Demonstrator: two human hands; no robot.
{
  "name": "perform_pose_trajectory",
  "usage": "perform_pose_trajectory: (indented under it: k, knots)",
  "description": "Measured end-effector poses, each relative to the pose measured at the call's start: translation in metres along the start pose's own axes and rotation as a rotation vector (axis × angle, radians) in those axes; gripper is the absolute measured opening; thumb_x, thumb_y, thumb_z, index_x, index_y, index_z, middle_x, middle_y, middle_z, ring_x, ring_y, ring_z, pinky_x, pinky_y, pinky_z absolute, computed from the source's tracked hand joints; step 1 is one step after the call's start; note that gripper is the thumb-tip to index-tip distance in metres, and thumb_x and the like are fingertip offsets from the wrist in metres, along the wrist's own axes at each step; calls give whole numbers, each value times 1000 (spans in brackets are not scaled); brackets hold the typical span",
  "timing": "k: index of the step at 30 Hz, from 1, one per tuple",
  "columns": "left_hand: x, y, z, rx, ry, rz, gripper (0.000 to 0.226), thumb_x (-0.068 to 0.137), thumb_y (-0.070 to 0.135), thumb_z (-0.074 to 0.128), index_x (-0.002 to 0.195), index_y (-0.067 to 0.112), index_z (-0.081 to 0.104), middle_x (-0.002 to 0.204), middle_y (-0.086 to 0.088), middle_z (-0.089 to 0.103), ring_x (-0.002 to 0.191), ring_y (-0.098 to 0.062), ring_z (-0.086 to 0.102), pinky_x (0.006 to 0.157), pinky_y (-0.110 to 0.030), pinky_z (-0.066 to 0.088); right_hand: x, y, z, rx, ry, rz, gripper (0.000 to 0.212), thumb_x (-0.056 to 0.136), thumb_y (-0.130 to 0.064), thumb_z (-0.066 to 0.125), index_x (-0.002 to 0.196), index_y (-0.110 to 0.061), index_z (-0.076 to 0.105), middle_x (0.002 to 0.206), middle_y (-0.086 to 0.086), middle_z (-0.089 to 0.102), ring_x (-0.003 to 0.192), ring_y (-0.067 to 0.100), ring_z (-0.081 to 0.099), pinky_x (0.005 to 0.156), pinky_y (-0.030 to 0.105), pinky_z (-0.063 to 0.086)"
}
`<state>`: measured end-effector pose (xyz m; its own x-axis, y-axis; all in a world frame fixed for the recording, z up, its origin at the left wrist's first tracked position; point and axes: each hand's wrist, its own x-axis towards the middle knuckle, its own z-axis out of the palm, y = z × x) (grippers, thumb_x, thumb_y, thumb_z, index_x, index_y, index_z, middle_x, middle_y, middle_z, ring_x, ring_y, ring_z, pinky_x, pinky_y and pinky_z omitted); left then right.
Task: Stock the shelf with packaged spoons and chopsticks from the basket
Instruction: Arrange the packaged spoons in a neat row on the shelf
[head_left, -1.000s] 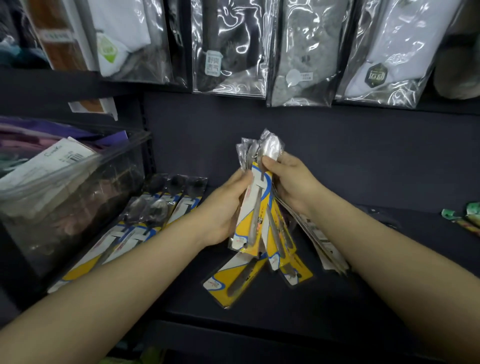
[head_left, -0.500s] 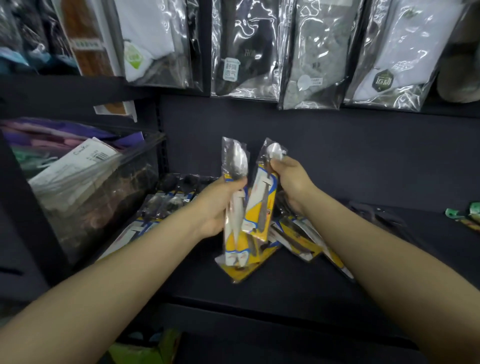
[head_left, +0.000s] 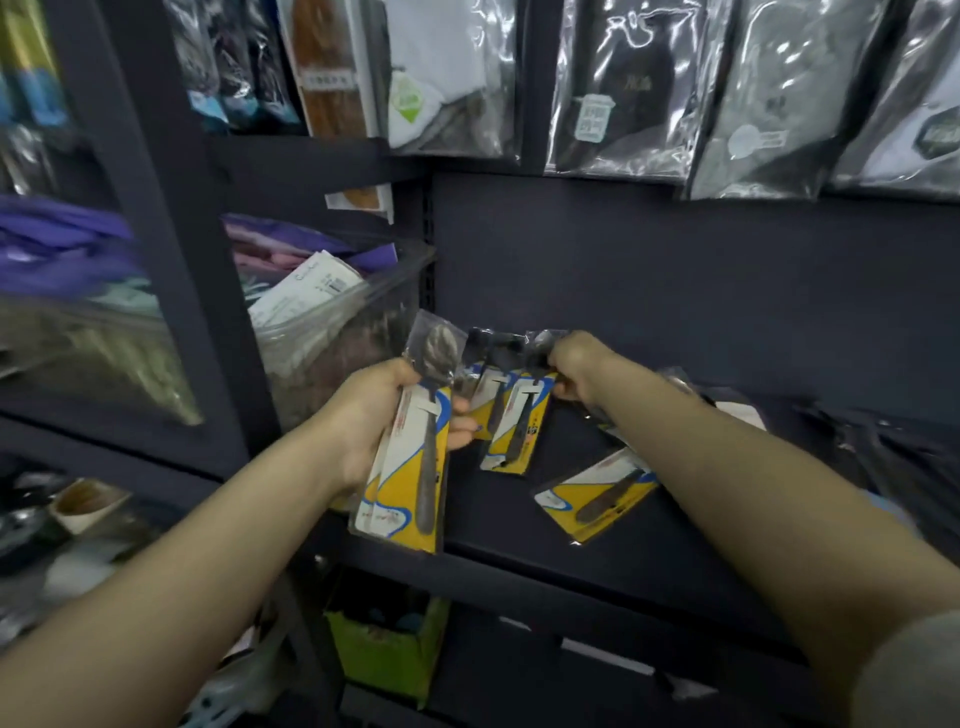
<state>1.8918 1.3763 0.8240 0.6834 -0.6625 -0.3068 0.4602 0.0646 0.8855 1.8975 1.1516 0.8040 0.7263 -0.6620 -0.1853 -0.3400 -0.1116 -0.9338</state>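
two or so yellow-and-white carded spoon packs in clear plastic sleeves (head_left: 410, 457) sit pinched in the left hand (head_left: 363, 415) at centre frame, overhanging the dark shelf (head_left: 597, 545) edge, while the right hand (head_left: 576, 366) fingers pinch another pack's top (head_left: 519, 415), so loose glossy sleeves could slide off.

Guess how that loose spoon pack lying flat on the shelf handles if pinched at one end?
The loose spoon pack likely stays fairly stiff: card backing plus a metal spoon inside. Its glossy film sleeve probably slips between fingers. Lying flat on the shelf, it shouldn't roll.
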Motion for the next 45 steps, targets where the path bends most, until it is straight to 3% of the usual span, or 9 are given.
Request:
perform_pose_trajectory:
  k: [4, 7, 12, 16, 29, 34, 37, 40, 45]
  knots:
    - [-4, -7, -9, 9, 33, 114, 33, 96, 8, 27, 87, -5, 56, 59, -16, 70, 52, -27, 69, 50, -33, 58, 18, 4, 6, -310, 114, -71, 16, 91, -3, 50, 74, -3, 51, 77, 18, 56, 57, 25, 52, 51, 31, 53]
    - [-5, -9, -11, -8, 57, 166, 28, 96, 4, 31, 88, -3, 56, 60, -17, 70, 52, -28, 68, 51, -35, 58, 12, 7, 4, -733, 201, -305, 30, 92, -15, 51, 114, 6, 52, 121, 26, 53, 108, 38, 55, 91, 38, 46]
    - [0, -12, -13, 44, 47, 186, 25, 96, 4, 33, 93, -5, 56, 67, -18, 69, 55, -25, 69, 52, -32, 58, -35, 21, 3, -1106, -359, -647, 57, 94, -38, 46, 141, -7, 35, 148, 11, 35, 138, 28, 32, 111, 33, 28]
    - [0, -17, -12, 151, 18, 187, 19, 96, 5, 37, 96, 0, 55, 65, -13, 72, 56, -22, 70, 51, -29, 56, -32, 33, -3, -1227, -385, -535, 69, 97, -45, 32, 150, -9, 6, 160, 7, 5, 148, 21, 6, 118, 29, 9]
    - [-13, -21, -25, 239, -11, 233, 18, 94, 4, 42, 93, 8, 59, 62, -7, 73, 55, -18, 70, 49, -25, 55, -34, 21, -3, -968, -261, -500, 52, 99, -29, 36, 146, -11, 27, 156, 7, 21, 145, 22, 17, 117, 32, 14]
    - [-15, -25, -29, 256, 68, 300, 11, 91, 3, 50, 88, 11, 57, 54, -1, 69, 46, -11, 66, 43, -21, 52, -99, -14, 20, -37, -406, -355, 29, 95, -36, 46, 97, -12, 62, 87, 3, 64, 70, 16, 60, 56, 22, 47]
    - [-19, -28, -29, 275, 94, 331, 10, 90, 6, 52, 85, 12, 57, 62, -1, 65, 44, -5, 61, 43, -17, 49, -114, -5, 35, -58, -450, -276, 9, 87, -13, 61, 81, -12, 56, 64, 2, 59, 50, 10, 54, 42, 16, 37]
    - [-27, -29, -33, 296, 130, 318, 28, 92, 8, 45, 66, 14, 52, 47, 6, 60, 37, -1, 54, 40, -12, 42, -102, 2, 40, 20, -271, -186, 25, 88, -1, 56, 67, -12, 49, 58, 4, 53, 33, 4, 48, 31, 12, 29]
    - [-42, -31, -56, 326, 186, 253, 21, 88, 6, 44, 68, 5, 52, 69, -24, 57, 57, -30, 52, 57, -36, 45, -66, 10, 30, -188, -27, -68, 37, 89, 0, 49, 53, -4, 44, 46, 12, 45, 26, 15, 38, 32, 16, 30]
